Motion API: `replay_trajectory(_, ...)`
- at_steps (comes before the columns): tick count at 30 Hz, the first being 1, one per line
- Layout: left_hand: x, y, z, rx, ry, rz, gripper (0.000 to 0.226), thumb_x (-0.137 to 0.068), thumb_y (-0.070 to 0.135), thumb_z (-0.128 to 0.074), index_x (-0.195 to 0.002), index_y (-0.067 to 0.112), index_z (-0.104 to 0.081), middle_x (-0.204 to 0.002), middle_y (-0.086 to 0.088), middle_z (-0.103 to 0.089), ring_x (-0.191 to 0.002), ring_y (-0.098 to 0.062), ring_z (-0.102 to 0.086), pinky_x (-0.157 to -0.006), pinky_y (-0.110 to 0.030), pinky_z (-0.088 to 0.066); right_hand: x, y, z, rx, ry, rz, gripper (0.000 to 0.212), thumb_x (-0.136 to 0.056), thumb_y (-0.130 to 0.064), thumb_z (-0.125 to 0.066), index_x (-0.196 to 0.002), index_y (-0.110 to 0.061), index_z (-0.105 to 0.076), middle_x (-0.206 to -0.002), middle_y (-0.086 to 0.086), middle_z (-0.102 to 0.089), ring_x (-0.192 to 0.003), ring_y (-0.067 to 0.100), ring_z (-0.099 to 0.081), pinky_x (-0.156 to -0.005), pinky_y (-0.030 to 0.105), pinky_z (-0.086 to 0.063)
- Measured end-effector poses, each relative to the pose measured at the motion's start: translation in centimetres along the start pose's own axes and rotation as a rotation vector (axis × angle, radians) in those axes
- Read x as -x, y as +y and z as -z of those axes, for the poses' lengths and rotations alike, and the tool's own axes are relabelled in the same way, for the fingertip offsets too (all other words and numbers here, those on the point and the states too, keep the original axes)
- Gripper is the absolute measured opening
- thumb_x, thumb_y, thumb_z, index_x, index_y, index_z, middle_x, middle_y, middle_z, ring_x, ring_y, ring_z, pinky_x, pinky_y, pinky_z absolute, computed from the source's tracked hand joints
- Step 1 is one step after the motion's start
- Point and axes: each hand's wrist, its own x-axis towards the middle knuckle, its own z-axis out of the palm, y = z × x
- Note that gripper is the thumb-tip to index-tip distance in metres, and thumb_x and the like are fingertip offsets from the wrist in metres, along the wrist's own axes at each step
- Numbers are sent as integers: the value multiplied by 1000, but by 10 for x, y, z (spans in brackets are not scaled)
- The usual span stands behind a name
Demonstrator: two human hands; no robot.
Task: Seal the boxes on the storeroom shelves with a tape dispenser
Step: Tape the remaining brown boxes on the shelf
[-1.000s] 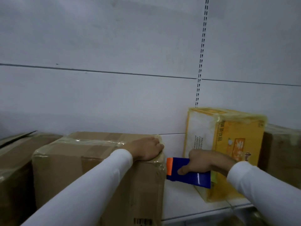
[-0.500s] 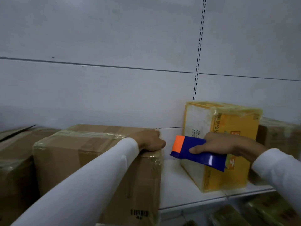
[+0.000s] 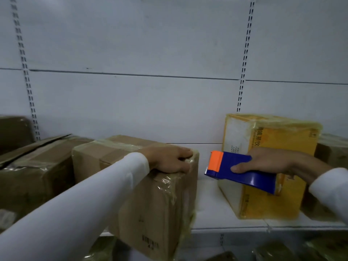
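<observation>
A taped brown cardboard box [image 3: 154, 208] stands on the white shelf [image 3: 209, 206], its near corner over the shelf's front edge. My left hand [image 3: 169, 160] lies on its top right corner, fingers bent over the edge. My right hand [image 3: 271, 161] grips a blue tape dispenser [image 3: 243, 173] with an orange front, held in the air in the gap between that box and a yellow printed box [image 3: 273, 202] wrapped in tape. The dispenser's toothed blade points left toward the brown box and does not touch it.
A second brown box [image 3: 28, 166] with a raised flap sits at the left, another dark box [image 3: 13, 132] behind it. A further brown box [image 3: 331, 151] stands behind the yellow one. Slotted uprights [image 3: 244, 53] run up the white back wall. Wrapped packages [image 3: 273, 251] lie on the shelf below.
My right hand has lifted the dispenser from low beside the yellow box to the height of the brown box's top. My left hand stayed on the box corner.
</observation>
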Motion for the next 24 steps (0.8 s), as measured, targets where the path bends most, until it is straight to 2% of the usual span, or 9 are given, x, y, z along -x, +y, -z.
replay_trajectory(3,17,0,5,-24,-76,-20,66,-86,39,-52,-148,28,-31,-156,6,-26,-141,-17,-25,-118,-35,-14,10,2,3,24,30,2,64,-61,-71,-69,-83,-11,-66,-73,6,-72,-57,12,-65,-53,19,-45)
replay_trajectory(4,24,-1,7,-32,-105,-26,65,-91,33,-53,-150,29,-26,-158,6,-19,-144,-15,-18,-116,-29,-8,15,3,2,14,43,7,67,-59,-72,-69,-84,-10,-66,-73,5,-73,-57,12,-65,-52,19,-45)
replay_trajectory(5,32,-4,10,-39,-130,-32,63,-94,29,-51,-151,31,-23,-160,6,-14,-145,-14,-12,-113,-26,-5,20,4,2,3,58,12,72,-59,-73,-69,-88,-7,-67,-75,6,-74,-59,14,-66,-53,20,-46)
replay_trajectory(8,57,-16,13,-49,-143,-26,59,-99,35,-46,-150,41,-17,-161,7,-3,-147,-14,-5,-116,-32,-3,35,1,-2,-11,111,15,83,-57,-75,-69,-95,-1,-69,-84,15,-74,-66,20,-68,-62,28,-46)
replay_trajectory(11,78,-27,0,-113,-26,30,61,-97,48,-43,-150,42,-13,-161,4,-6,-147,-18,-10,-118,-35,-8,48,-12,-11,-16,132,22,82,-59,-76,-68,-94,-2,-69,-83,14,-74,-68,22,-68,-66,31,-45)
replay_trajectory(13,89,-35,-14,-174,89,124,67,-93,61,-39,-151,40,-11,-161,0,-11,-147,-22,-15,-118,-38,-15,55,-22,-19,-9,128,22,68,-63,-74,-66,-85,-10,-69,-73,4,-74,-61,12,-67,-60,23,-45)
replay_trajectory(15,98,-44,-23,-175,166,127,69,-91,68,-33,-150,40,-14,-159,0,-20,-144,-24,-23,-114,-37,-22,63,-31,-27,-5,132,29,53,-69,-70,-65,-78,-18,-65,-64,-6,-72,-54,4,-65,-52,15,-43)
replay_trajectory(20,113,-79,-15,-136,128,-81,64,-91,65,-34,-149,43,-21,-158,7,-22,-143,-16,-25,-116,-32,-22,90,-39,-41,-19,152,44,39,-81,-58,-64,-74,-20,-60,-57,-11,-68,-48,-1,-62,-46,9,-39)
replay_trajectory(24,110,-93,-23,-143,230,-49,57,-94,59,-37,-148,43,-25,-157,11,-25,-141,-14,-31,-112,-33,-30,107,-43,-48,-26,157,58,44,-82,-57,-63,-82,-13,-66,-63,-3,-70,-52,5,-62,-50,14,-41)
